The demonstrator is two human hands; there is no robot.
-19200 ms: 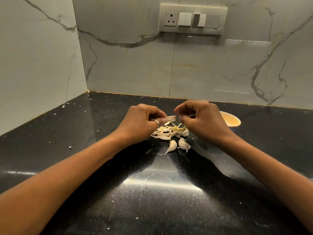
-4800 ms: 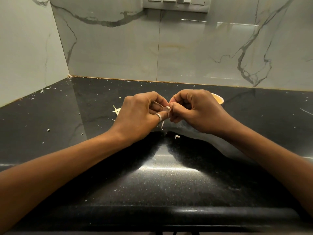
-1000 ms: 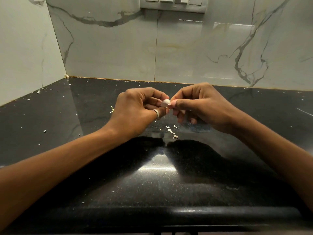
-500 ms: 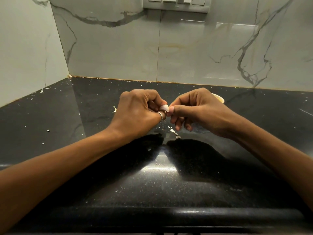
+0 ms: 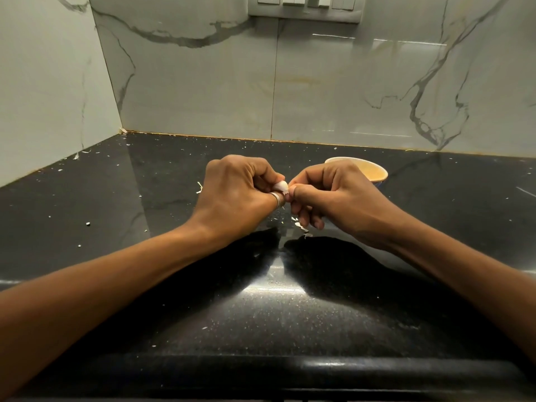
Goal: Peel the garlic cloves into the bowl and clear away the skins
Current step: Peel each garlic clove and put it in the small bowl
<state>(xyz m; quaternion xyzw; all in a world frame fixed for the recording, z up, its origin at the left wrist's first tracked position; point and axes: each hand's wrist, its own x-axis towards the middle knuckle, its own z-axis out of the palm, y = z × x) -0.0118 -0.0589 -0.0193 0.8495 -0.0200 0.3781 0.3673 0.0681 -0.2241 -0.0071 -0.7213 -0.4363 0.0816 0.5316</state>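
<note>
My left hand (image 5: pixel 237 195), with a ring on one finger, pinches a small white garlic clove (image 5: pixel 280 186) just above the black counter. My right hand (image 5: pixel 333 195) meets it from the right, thumb and forefinger pinching at the clove's lower end. Behind my right hand stands a small bowl (image 5: pixel 374 171) with a pale yellow inside, partly hidden by the knuckles; its contents are not visible. Small bits of skin (image 5: pixel 301 227) lie on the counter under my right fingers.
The black counter (image 5: pixel 275 309) is speckled with tiny white skin flakes, with a larger scrap (image 5: pixel 199 187) left of my left hand. Marble walls close off the back and left. A switch panel (image 5: pixel 304 7) sits high on the back wall. The counter's front edge runs near me.
Over the last second both hands stayed together on the clove, shifting only slightly. The pile of cloves and skins seen 19 seconds ago is no longer in view.
</note>
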